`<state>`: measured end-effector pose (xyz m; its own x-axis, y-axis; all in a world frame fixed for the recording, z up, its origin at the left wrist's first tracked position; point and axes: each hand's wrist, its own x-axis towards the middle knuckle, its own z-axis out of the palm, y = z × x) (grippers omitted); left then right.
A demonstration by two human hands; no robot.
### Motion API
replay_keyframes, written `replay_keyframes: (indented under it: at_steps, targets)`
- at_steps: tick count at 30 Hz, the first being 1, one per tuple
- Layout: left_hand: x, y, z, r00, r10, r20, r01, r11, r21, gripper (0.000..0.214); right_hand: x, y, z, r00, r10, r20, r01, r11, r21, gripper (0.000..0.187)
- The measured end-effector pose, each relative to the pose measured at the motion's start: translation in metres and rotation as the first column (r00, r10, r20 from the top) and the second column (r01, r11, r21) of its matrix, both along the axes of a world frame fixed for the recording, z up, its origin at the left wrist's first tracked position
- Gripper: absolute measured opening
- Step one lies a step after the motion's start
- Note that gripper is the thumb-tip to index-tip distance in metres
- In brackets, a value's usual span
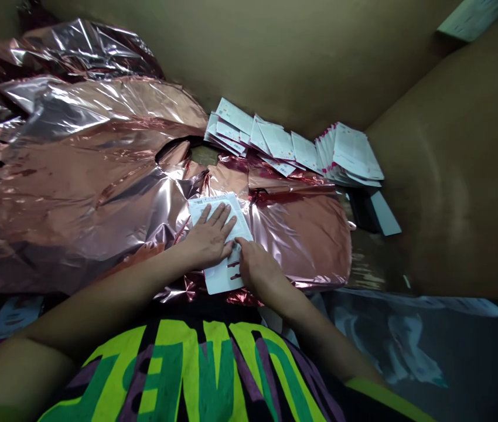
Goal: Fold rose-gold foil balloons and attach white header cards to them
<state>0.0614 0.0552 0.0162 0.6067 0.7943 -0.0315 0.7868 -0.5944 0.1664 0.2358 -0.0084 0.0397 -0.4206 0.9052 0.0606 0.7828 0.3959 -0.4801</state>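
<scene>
Your left hand (209, 235) lies flat, fingers spread, on the white printed paper card (219, 280), which rests on the crinkled rose-gold foil sheet (77, 193) before you. Your right hand (258, 266) meets the card's right edge, fingers curled; whether they pinch it I cannot tell. The card looks light and bendable, the foil slippery, so grip a free edge.

- Left hand (211, 239): palm down, flat, fingers extended and slightly spread, pointing away from the body.
- Right hand (255, 266): just beside the left hand, fingers curled downward; grip not discernible.
- Left forearm (112, 299) and right forearm (319, 334): bare, converging forward.
</scene>
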Motion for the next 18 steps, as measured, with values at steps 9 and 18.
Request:
replay_keyframes:
  at_steps: [9, 18]
  targets:
    - [-0.011, -0.03, 0.02, 0.989, -0.109, 0.096, 0.099, 0.99, 0.099, 0.053, 0.105, -0.09, 0.013, 0.913, 0.037, 0.407, 0.181, 0.856, -0.484, 0.022]
    - [-0.049, -0.072, 0.006, 0.941, -0.291, 0.172, 0.263, 0.95, 0.168, 0.04, 0.016, -0.02, -0.014, 0.96, 0.277, 0.037, -0.272, 0.892, 0.361, 0.015]
